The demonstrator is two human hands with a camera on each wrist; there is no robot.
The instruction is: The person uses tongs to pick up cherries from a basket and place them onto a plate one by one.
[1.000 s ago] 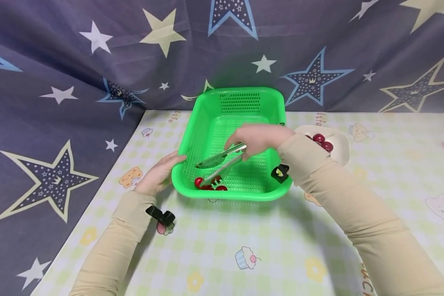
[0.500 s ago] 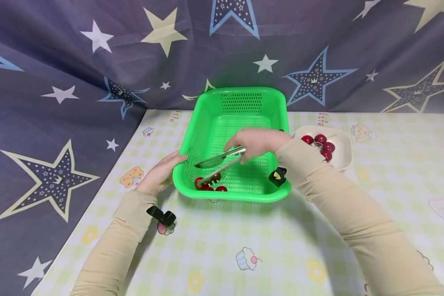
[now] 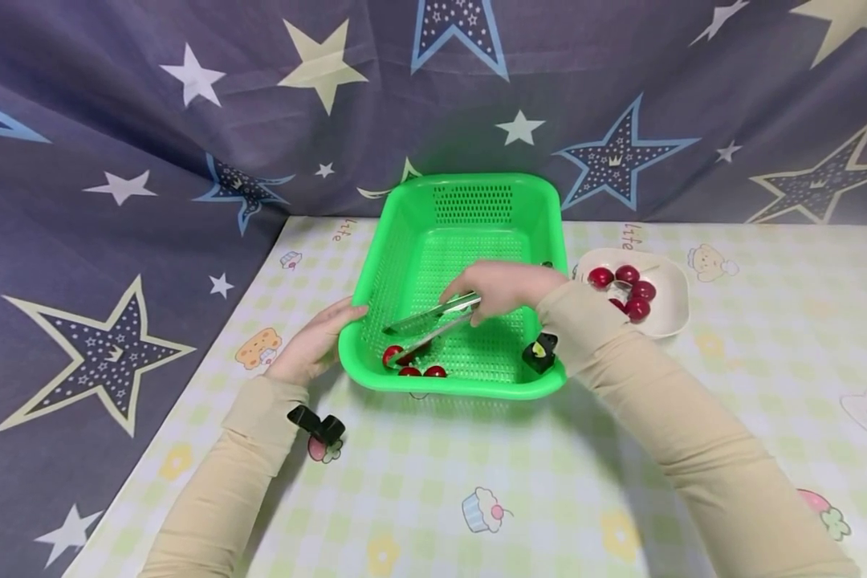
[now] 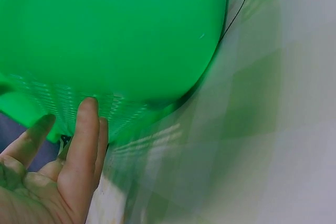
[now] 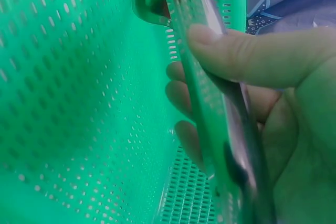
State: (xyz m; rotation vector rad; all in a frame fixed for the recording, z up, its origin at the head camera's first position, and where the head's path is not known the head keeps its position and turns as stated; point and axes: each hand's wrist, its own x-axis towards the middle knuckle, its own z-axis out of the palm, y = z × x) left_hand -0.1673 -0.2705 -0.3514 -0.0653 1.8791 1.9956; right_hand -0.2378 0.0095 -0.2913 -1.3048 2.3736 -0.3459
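Observation:
My right hand (image 3: 497, 286) grips a pair of metal tongs (image 3: 462, 303) over a green plastic basket (image 3: 466, 385). In the right wrist view, the thumb lies on one side of the tongs (image 5: 210, 93) and the other fingers behind. The tongs' arms are spread, with the lower tip at several red cherries (image 3: 392, 356) in the basket's near left corner. At the basket's left side, my left hand (image 3: 311, 345) touches the rim with one digit. The left wrist view shows its other fingers (image 4: 84, 145) fairly straight along the outer wall.
A white dish (image 3: 672, 309) holding several cherries (image 3: 643, 291) stands right of the basket, partly behind the right sleeve (image 3: 621, 361). A checked cloth (image 3: 405, 482) covers the table. A dark star-patterned curtain (image 3: 260, 104) hangs behind and on the left.
The right hand has shifted slightly toward the near side with the tongs, and the lower tip works among the cherries. More cherries in the dish show beside the sleeve. The left hand stays put.

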